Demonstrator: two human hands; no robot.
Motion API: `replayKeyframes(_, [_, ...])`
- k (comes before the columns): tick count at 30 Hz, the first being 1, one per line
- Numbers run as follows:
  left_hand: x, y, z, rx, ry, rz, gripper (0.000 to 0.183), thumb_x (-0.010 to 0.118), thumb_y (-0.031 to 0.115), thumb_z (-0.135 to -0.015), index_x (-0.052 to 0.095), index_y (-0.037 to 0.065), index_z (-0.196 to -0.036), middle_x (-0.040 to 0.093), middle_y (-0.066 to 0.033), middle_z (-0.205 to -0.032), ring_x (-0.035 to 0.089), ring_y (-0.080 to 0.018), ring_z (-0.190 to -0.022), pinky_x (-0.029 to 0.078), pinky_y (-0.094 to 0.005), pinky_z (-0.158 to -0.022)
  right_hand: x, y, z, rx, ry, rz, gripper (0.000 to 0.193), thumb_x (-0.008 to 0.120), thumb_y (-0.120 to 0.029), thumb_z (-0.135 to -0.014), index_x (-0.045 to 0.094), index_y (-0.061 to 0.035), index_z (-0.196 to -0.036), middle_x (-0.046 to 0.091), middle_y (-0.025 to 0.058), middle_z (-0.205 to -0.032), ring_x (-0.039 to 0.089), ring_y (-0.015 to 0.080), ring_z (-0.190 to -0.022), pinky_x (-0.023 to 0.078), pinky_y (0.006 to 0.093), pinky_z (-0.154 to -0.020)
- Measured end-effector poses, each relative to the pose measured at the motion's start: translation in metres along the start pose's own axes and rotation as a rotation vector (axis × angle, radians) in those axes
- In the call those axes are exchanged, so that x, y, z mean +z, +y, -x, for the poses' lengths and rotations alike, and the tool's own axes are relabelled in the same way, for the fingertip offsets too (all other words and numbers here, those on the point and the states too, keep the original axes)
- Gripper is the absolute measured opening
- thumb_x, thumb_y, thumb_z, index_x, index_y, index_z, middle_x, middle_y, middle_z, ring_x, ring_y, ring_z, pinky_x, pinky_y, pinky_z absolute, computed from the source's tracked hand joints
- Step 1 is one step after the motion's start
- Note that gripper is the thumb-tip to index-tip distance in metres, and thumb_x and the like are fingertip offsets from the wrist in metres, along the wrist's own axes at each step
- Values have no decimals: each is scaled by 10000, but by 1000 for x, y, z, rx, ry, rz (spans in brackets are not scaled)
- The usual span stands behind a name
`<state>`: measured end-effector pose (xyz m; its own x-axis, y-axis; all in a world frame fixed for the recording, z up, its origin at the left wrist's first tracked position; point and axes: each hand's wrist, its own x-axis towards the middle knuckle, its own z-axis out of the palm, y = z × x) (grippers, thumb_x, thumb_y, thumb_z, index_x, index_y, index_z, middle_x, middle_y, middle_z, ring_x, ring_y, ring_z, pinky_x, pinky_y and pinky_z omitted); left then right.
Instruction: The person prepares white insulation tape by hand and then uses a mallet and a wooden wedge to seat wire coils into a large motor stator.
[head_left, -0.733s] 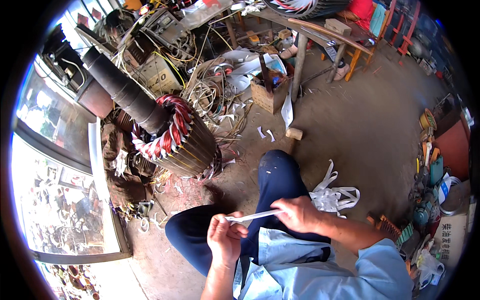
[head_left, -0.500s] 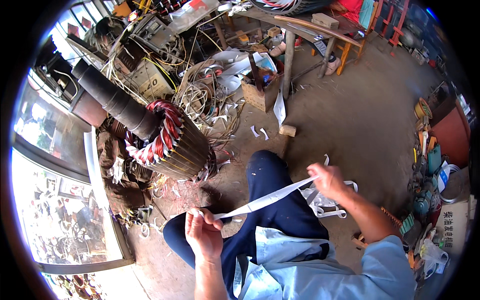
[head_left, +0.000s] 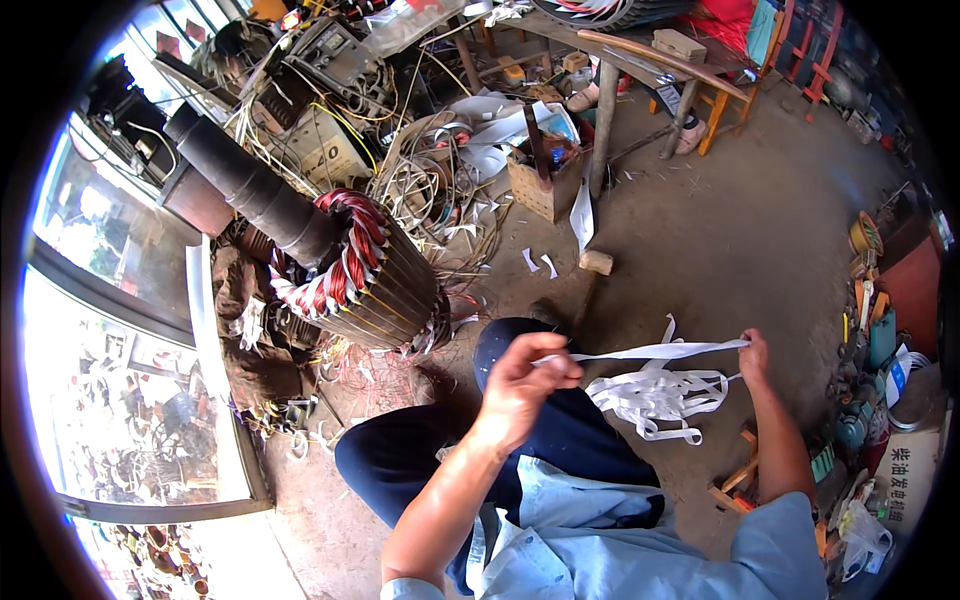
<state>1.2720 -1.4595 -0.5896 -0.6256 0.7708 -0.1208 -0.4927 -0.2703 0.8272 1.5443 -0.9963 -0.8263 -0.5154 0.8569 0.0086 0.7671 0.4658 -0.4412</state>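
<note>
A white cloth tape is stretched nearly level between my two hands, above my right knee. My left hand pinches one end over my lap. Out to the right, my right hand grips the strip further along. Beneath it, a loose pile of the same white tape lies in tangled loops on the floor beside my leg. Ahead and to the left stands a motor rotor with a thick dark shaft and red windings wrapped in white strips.
Wires, paper scraps and a wooden box lie beyond the rotor. A wooden bench stands at the back, with a person's foot under it. Tools and a carton crowd the right side. A glazed frame leans at left.
My left hand has moved up and right, and my right hand has moved further right. The taut strip has shifted right, uncovering more of the tape pile.
</note>
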Motion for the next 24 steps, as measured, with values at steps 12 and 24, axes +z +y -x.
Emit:
replayKeyframes(12, [-26,-33,-29,368,203,-846,694,691,143,-915,317,28,-1488,308,-178,-1503,433,-374,-1332,432,-475,-1059,76,43,160,48,-285,84,646,793,-206,-696,555,8,-1257,662,226,-1101,658,337,-1022,534,420,-865])
replayKeyframes(24, [-35,-20,18,411,28,-1717,374,691,130,-833,652,29,-1191,514,-177,-1410,416,-389,-1367,340,-477,-1133,116,-35,254,66,-902,-56,244,645,-242,-763,691,-30,-875,706,173,-859,686,320,-840,530,451,-757])
